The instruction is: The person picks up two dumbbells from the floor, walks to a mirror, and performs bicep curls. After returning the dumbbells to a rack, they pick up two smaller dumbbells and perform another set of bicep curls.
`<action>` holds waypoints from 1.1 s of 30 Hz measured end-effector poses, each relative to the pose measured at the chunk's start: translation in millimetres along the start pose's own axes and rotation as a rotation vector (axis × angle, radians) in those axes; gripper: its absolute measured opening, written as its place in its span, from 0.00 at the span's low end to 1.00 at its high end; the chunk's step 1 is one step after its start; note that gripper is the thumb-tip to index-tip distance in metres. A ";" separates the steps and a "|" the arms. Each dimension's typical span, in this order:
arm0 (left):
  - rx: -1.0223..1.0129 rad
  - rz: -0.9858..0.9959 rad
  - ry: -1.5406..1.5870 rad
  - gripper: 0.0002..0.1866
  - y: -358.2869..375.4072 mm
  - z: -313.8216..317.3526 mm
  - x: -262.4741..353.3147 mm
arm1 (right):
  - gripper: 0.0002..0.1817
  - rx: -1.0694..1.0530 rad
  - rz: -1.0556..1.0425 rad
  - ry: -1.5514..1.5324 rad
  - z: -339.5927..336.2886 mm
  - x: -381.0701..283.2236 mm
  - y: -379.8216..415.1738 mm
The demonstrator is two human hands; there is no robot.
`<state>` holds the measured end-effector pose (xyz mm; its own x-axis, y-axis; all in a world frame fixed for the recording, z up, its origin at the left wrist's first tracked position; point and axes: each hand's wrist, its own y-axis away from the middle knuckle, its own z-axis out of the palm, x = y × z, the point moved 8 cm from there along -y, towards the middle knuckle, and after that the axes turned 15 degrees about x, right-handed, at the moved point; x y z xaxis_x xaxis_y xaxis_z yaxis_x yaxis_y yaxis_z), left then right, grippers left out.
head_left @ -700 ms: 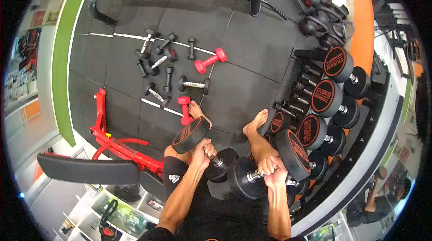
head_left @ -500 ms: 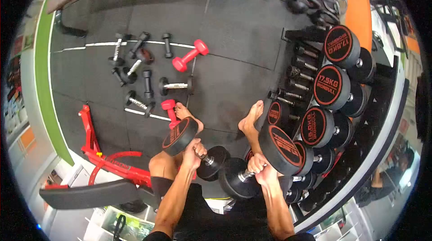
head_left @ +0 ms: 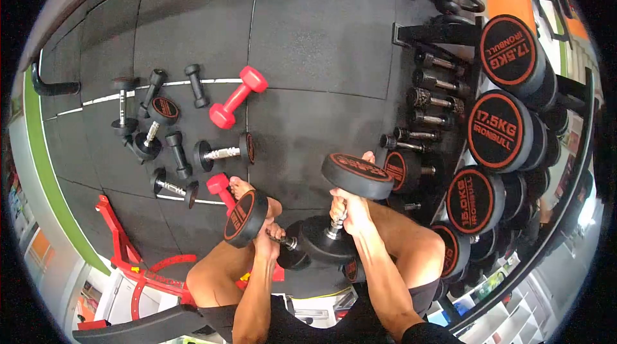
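Black round-headed dumbbells with orange lettering, two: left hand [head_left: 265,242] is clamped on one [head_left: 267,228], axis running from lower right up-left; right hand [head_left: 350,212] is clamped on the other [head_left: 340,206], axis steeply tilted, top head [head_left: 357,176] uppermost. Held over the knees, beside the loaded rack [head_left: 495,138]. Bare black rubber floor [head_left: 308,55] ahead; small loose dumbbells [head_left: 173,132] lie to the left.

A black rubber-tiled floor [head_left: 321,42] marked with a white line is seen. A cluster of small black dumbbells with chrome handles [head_left: 164,132] is scattered on it at the left. A red dumbbell [head_left: 234,97] is laid diagonally just beside them, and a second red dumbbell [head_left: 220,190] is found nearer, touching a bare foot [head_left: 247,191]. A red steel frame [head_left: 128,257] is stood at the lower left.
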<state>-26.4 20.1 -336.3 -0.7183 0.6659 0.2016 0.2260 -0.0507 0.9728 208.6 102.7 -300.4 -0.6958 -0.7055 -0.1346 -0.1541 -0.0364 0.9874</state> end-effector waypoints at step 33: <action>-0.015 0.018 -0.170 0.19 -127.8 111.3 -16.8 | 0.06 0.393 -0.375 0.181 30.8 -110.4 -282.2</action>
<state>30.1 98.2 -476.6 -0.5926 0.7809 0.1977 0.2265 -0.0740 0.9712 307.3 212.7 -566.7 -0.4177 -0.8061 -0.4192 -0.6407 -0.0658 0.7649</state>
